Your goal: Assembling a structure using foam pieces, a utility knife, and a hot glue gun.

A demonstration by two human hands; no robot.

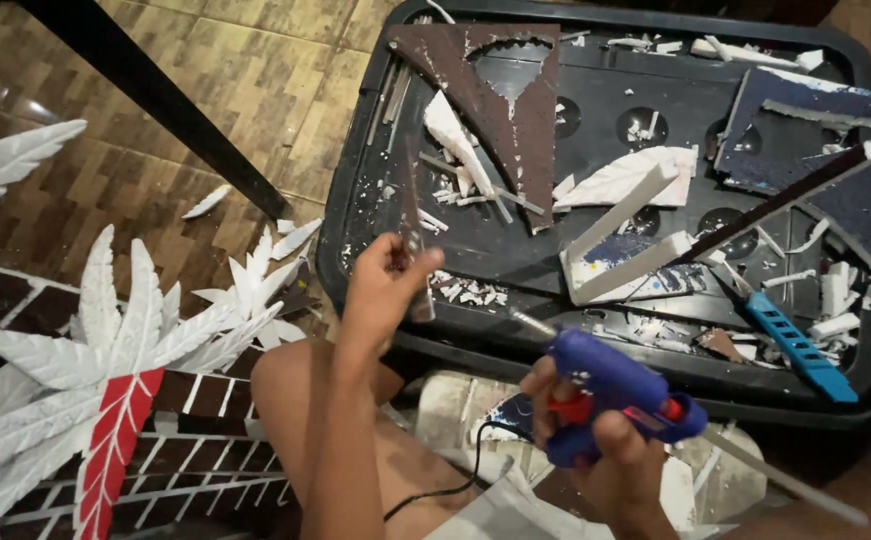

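Over the black plastic tray (356, 200) littered with white foam scraps, the left hand (381, 290) pinches a thin dark strip (414, 235) upright between closed fingers, while the right hand (596, 440) is wrapped tight around a blue glue gun (611, 385), its nozzle aimed toward that strip. Hot glue could drip onto the left fingers or bare knee (286, 385) — the nozzle sits near both — and the black cord (456, 480) trailing across the leg could snag.

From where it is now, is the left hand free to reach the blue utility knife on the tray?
Probably not right away. The left hand already pinches a thin dark strip, and the blue utility knife lies at the black tray's far right, past the right hand with the blue glue gun.
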